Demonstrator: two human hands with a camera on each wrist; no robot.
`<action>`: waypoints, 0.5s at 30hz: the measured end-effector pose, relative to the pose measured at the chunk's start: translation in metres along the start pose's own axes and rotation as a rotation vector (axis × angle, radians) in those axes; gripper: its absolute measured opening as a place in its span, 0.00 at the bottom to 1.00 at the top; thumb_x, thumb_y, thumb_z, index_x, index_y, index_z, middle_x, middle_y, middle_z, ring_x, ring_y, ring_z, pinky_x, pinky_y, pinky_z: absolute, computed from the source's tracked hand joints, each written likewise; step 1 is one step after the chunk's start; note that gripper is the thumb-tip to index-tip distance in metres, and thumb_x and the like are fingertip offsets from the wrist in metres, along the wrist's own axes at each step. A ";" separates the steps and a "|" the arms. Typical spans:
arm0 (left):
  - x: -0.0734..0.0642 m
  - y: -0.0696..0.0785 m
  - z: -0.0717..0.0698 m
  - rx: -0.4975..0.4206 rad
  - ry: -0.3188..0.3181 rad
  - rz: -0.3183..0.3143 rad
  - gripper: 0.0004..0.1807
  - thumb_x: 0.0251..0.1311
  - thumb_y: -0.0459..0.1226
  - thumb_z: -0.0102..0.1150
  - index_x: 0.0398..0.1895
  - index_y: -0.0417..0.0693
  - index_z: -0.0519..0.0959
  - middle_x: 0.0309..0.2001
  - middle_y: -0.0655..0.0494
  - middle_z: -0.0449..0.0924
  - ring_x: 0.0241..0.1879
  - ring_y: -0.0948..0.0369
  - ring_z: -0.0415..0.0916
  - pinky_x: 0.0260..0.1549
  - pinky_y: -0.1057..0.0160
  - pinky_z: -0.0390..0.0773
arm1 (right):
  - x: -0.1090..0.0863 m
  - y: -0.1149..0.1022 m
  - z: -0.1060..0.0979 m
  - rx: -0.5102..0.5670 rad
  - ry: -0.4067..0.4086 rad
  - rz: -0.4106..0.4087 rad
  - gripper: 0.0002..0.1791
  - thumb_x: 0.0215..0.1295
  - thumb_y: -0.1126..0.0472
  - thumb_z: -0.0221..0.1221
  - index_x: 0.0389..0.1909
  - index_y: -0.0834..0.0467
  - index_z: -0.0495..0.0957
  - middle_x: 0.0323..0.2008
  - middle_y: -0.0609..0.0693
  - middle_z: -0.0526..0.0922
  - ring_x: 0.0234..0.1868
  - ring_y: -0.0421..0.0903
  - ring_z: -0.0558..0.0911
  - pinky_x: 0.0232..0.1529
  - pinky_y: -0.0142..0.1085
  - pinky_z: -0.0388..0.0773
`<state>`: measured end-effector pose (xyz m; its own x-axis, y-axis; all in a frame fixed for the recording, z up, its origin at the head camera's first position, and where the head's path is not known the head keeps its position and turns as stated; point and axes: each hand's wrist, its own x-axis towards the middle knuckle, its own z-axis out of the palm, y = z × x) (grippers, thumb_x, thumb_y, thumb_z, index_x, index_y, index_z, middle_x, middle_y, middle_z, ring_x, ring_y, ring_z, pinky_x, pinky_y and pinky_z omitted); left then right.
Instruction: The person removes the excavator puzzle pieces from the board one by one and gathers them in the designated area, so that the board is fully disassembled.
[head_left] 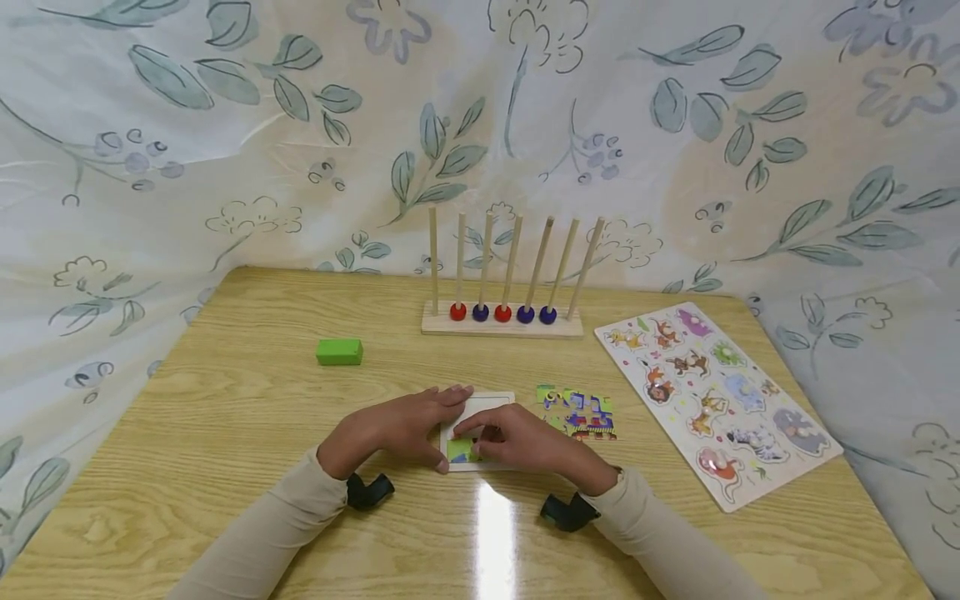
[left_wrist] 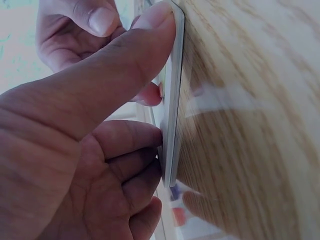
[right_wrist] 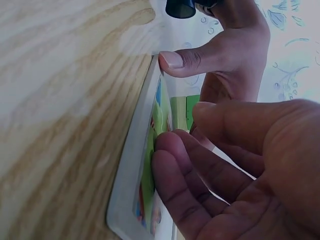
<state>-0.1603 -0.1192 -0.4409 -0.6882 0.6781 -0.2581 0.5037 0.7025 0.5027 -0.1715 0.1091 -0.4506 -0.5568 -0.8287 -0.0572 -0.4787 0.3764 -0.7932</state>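
A small white-framed jigsaw tray [head_left: 491, 405] lies flat on the table, with a few green and blue puzzle pieces [head_left: 459, 451] in its near left part. My left hand [head_left: 405, 425] holds the tray along its left side, thumb on the near corner and fingers toward the far end. Over the tray bends my right hand [head_left: 521, 437]. In the right wrist view its fingertips [right_wrist: 167, 145] press on a green piece [right_wrist: 147, 175], while the thumb stands apart from them. Right of the tray lie several joined puzzle pieces [head_left: 577, 412] with a colourful picture.
Behind stands a wooden peg rack [head_left: 502, 327] with red and dark blue beads on its rods. A green block [head_left: 339, 352] sits to the back left. To the right lies an animal peg puzzle board [head_left: 705, 375]. A floral cloth [head_left: 300, 150] hangs behind the table.
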 end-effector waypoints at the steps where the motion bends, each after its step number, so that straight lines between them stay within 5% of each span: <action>1: 0.000 0.000 -0.001 0.000 0.003 0.000 0.49 0.54 0.46 0.71 0.75 0.43 0.56 0.77 0.54 0.43 0.73 0.42 0.44 0.68 0.47 0.52 | 0.000 0.000 -0.001 0.002 -0.001 -0.008 0.16 0.68 0.70 0.57 0.55 0.60 0.80 0.46 0.51 0.83 0.28 0.36 0.75 0.31 0.29 0.73; 6: 0.001 0.000 -0.001 -0.014 0.019 0.003 0.49 0.53 0.46 0.72 0.75 0.42 0.57 0.77 0.53 0.44 0.73 0.41 0.44 0.68 0.47 0.52 | -0.001 -0.001 -0.001 0.040 -0.003 -0.024 0.15 0.67 0.72 0.56 0.53 0.61 0.80 0.48 0.52 0.83 0.33 0.38 0.77 0.35 0.30 0.75; 11: 0.000 0.000 0.000 -0.014 0.017 0.006 0.50 0.53 0.46 0.72 0.74 0.40 0.57 0.77 0.53 0.44 0.73 0.43 0.44 0.68 0.47 0.52 | -0.003 -0.004 0.004 0.083 -0.040 -0.025 0.16 0.68 0.73 0.55 0.55 0.61 0.79 0.49 0.52 0.83 0.48 0.43 0.80 0.46 0.31 0.76; 15: -0.002 -0.001 0.002 -0.005 0.028 -0.002 0.49 0.53 0.46 0.72 0.75 0.43 0.57 0.77 0.55 0.44 0.73 0.44 0.44 0.68 0.48 0.52 | -0.004 -0.004 0.007 0.066 0.014 -0.012 0.16 0.69 0.72 0.54 0.55 0.58 0.79 0.52 0.50 0.80 0.43 0.42 0.80 0.43 0.32 0.76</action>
<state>-0.1587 -0.1208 -0.4432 -0.7037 0.6702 -0.2360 0.4993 0.7028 0.5067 -0.1620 0.1081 -0.4514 -0.5607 -0.8271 -0.0393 -0.4398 0.3377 -0.8322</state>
